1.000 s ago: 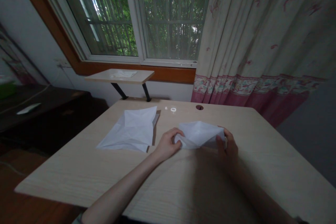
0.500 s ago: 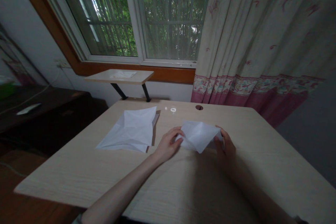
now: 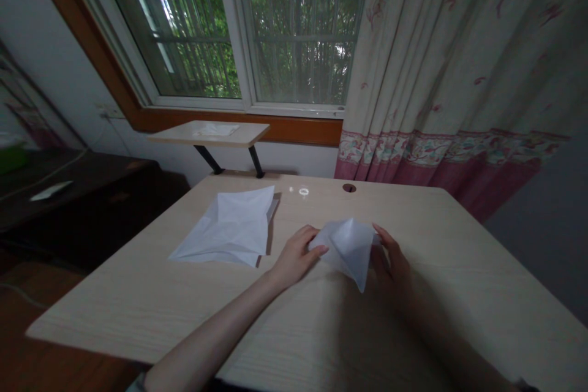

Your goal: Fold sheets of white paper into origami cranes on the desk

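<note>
Between my hands is a thin, white, folded sheet of paper [image 3: 346,248], its middle raised and one pointed corner hanging toward me. My left hand [image 3: 301,254] pinches its left edge, with the thumb on top. On the opposite side my right hand [image 3: 392,260] grips the right edge; part of its fingers is in shadow and behind the sheet. To the left, a stack of creased white sheets [image 3: 234,226] lies flat on the light wooden table [image 3: 184,312], apart from my left hand.
A small raised shelf [image 3: 184,133] on black legs stands at the table's back left, with a crumpled white piece [image 3: 218,129] on it. A round cable hole [image 3: 349,188] sits near the back edge. Beyond are a window [image 3: 294,43] and a curtain [image 3: 422,73].
The folded paper has been squeezed inward and bent, its middle rising and its front corner swinging down toward me and slightly right. Both hands keep their hold; the stack has not moved.
</note>
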A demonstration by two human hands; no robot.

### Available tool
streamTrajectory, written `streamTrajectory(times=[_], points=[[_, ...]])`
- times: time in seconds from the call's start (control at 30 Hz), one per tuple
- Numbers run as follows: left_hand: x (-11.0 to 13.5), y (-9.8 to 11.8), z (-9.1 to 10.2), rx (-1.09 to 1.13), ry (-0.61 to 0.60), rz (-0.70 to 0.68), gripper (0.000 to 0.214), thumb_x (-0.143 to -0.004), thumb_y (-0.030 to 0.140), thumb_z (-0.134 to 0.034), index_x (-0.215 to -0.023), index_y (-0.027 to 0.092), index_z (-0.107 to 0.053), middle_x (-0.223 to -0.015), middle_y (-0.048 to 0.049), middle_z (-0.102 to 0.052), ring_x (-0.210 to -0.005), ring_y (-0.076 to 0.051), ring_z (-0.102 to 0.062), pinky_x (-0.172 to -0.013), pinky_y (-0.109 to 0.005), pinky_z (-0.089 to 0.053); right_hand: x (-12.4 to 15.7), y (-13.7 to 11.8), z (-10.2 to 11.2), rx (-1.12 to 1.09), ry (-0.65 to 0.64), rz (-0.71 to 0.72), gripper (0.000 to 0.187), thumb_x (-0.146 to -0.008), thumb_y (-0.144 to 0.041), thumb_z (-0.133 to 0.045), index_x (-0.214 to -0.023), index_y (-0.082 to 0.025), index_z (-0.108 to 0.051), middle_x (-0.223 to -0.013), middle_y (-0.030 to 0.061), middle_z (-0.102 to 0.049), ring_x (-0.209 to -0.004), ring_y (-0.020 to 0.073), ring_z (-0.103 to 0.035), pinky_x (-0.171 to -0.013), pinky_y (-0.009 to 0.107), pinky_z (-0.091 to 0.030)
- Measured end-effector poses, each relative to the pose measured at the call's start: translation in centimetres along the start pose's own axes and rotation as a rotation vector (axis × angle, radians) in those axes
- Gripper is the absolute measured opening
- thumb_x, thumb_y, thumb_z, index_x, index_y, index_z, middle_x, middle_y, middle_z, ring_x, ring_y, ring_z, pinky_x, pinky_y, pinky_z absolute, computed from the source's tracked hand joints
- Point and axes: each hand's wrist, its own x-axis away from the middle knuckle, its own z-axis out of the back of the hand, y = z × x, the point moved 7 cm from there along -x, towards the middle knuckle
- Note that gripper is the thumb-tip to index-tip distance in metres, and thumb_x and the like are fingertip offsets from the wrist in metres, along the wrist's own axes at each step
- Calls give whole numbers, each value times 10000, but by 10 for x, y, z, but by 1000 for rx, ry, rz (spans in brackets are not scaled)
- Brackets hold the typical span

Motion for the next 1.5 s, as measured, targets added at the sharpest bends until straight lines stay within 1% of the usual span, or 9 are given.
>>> streamTrajectory(times=[0.13, 0.27, 0.33, 0.5, 0.7, 0.87, 1.23, 1.37, 1.5], points=[[4, 2, -7, -92, -95, 22, 298, -910, 347, -577, -1159, 183, -578, -1016, -64, -630, -900, -221, -600, -796, -336, -477, 0, -5, 3, 16, 79, 31, 356, -979, -331, -465, -1326, -250, -458, -1073, 96, -687, -968, 255, -695, -803, 416, -588], [6, 1, -13, -66, -132, 44, 710, -724, 173, -690, -1376, 210, -413, -1247, -94, -597, -924, -225, -624, -803, -342, -513, 0, -3, 2, 14, 75, 17, 235, -983, -337, -458, -1194, -262, -529, -1086, 85, -688, -970, 238, -693, -779, 382, -587], [6, -1, -13, -29, -119, 53, 786, -691, 144, -692, -1407, 219, -377, -1305, -106, -574, -971, -237, -630, -837, -360, -521, 0, 0, -1, -14, 34, -34, 234, -984, -361, -453, -1185, -272, -533, -1062, 72, -705, -925, 227, -705, -735, 357, -591], [3, -6, -8, 70, -30, 85, 640, -761, 223, -712, -1343, 185, -451, -1273, -112, -611, -1098, -264, -610, -945, -410, -492, -2, 2, -4, -71, -28, -72, 273, -986, -350, -447, -1241, -297, -529, -1134, 63, -709, -953, 221, -710, -720, 339, -599], [3, -14, -3, 125, 78, 132, 447, -791, 265, -714, -1202, 182, -558, -1165, -90, -677, -1033, -242, -646, -910, -378, -509, -7, -9, -4, -144, -173, -60, 384, -995, -335, -423, -1373, -337, -487, -1314, 47, -635, -1181, 247, -619, -964, 452, -546], [4, -15, -1, 145, 120, 134, 321, -809, 306, -702, -1097, 180, -635, -1040, -57, -711, -928, -211, -664, -835, -337, -529, -8, -13, -8, -193, -284, -88, 451, -993, -379, -417, -1444, -368, -416, -1394, 34, -572, -1256, 269, -562, -985, 519, -525], [5, 4, -6, 254, -34, 40, 279, -826, 290, -635, -1072, 160, -640, -986, -78, -704, -915, -226, -658, -842, -360, -517, -4, -12, -15, -321, -370, -94, 543, -975, -514, -418, -1489, -357, -338, -1510, 38, -430, -1353, 289, -448, -1026, 550, -465], [4, 14, -4, 216, -34, -91, 218, -854, 269, -652, -1059, 202, -684, -1225, -111, -640, -1162, -267, -575, -1019, -468, -429, -2, -7, -17, -392, -358, -111, 623, -941, -620, -409, -1492, -338, -336, -1501, 67, -447, -1338, 302, -469, -997, 544, -488], [4, 14, -3, 255, -30, -133, 219, -837, 237, -690, -1056, 246, -688, -1478, -92, -428, -1342, -293, -426, -1114, -524, -325, 0, -2, -24, -465, -392, -138, 596, -939, -591, -452, -1478, -356, -353, -1500, 63, -451, -1334, 290, -477, -983, 523, -506]])
